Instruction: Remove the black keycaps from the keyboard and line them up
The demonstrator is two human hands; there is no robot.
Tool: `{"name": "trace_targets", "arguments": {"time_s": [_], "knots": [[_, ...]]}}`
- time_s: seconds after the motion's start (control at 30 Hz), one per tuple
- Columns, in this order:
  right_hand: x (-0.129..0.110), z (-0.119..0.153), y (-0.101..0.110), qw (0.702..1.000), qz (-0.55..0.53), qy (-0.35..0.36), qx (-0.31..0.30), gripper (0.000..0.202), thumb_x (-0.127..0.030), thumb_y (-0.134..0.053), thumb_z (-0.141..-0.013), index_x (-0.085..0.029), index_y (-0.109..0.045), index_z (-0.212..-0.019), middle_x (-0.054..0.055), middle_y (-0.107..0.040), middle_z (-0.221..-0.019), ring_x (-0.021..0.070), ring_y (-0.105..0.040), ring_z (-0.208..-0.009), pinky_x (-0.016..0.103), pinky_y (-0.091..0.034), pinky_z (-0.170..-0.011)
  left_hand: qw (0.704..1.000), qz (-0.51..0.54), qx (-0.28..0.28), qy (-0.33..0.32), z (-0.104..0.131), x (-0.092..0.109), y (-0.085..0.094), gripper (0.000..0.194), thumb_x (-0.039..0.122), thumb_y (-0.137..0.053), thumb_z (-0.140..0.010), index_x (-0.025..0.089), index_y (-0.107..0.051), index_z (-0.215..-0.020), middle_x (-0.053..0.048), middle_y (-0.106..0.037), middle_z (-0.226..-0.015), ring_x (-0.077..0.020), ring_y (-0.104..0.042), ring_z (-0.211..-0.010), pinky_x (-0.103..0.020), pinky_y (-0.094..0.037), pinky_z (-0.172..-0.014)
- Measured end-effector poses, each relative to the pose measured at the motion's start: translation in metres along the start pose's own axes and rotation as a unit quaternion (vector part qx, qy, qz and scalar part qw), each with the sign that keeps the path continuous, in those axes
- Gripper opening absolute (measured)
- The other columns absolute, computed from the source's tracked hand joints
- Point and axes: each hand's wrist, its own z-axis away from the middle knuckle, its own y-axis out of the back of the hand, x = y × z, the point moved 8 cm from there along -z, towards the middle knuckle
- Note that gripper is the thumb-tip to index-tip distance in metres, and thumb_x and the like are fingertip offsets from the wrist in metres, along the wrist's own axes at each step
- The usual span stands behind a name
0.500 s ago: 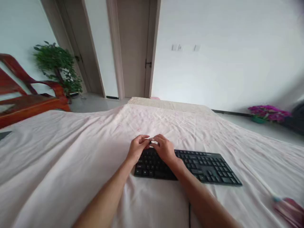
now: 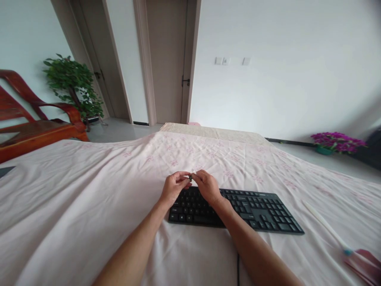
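Above the back edge of a black keyboard (image 2: 262,210), my two hands meet at the fingertips. My left hand (image 2: 174,187) is closed, pinching a small dark piece (image 2: 190,178) between thumb and fingers; its kind is too small to make out. My right hand (image 2: 208,186) is closed around a thin silvery wire-like tool (image 2: 194,172), whose tips stick out up and to the left. The right thumb is close to the dark piece; whether it touches is unclear. My right hand and forearm hide part of the keys.
A pale floral cloth (image 2: 98,198) covers the surface under the keyboard. A black cable (image 2: 238,270) runs toward me. At right lies a long white stick with a pink end (image 2: 364,262). Beyond are a wooden chair (image 2: 38,119), a green plant (image 2: 71,83) and purple flowers (image 2: 337,141).
The silvery tool has shifted and now points up and left out of my right fingers. The dark piece shows more clearly between my left fingertips. My hands stay in nearly the same place.
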Motion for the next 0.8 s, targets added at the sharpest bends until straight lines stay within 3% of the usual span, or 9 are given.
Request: {"name": "trace_targets", "arguments": {"time_s": [0.37, 0.8], "knots": [[0.015, 0.001, -0.004, 0.991, -0.106, -0.084, -0.012, 0.022, -0.036, -0.058, -0.082, -0.023, -0.073, -0.091, 0.002, -0.073, -0.085, 0.0193, -0.066, -0.078, 0.027, -0.047, -0.071, 1.000, -0.005, 0.019, -0.014, 0.000, 0.001, 0.004, 0.031, 0.036, -0.071, -0.074, 0.012, -0.067, -0.092, -0.007, -0.070, -0.085, -0.0176, -0.069, -0.076, -0.026, -0.055, -0.071], [0.011, 0.002, -0.006, 0.987, -0.132, -0.084, -0.033, 0.026, -0.035, -0.057, -0.081, -0.025, -0.074, -0.099, 0.001, -0.074, -0.084, 0.0183, -0.065, -0.072, 0.026, -0.048, -0.065, 0.999, 0.007, 0.040, 0.005, 0.000, 0.001, 0.006, 0.029, 0.036, -0.072, -0.072, 0.013, -0.065, -0.088, -0.006, -0.069, -0.081, -0.0150, -0.068, -0.071, -0.021, -0.052, -0.063]]}}
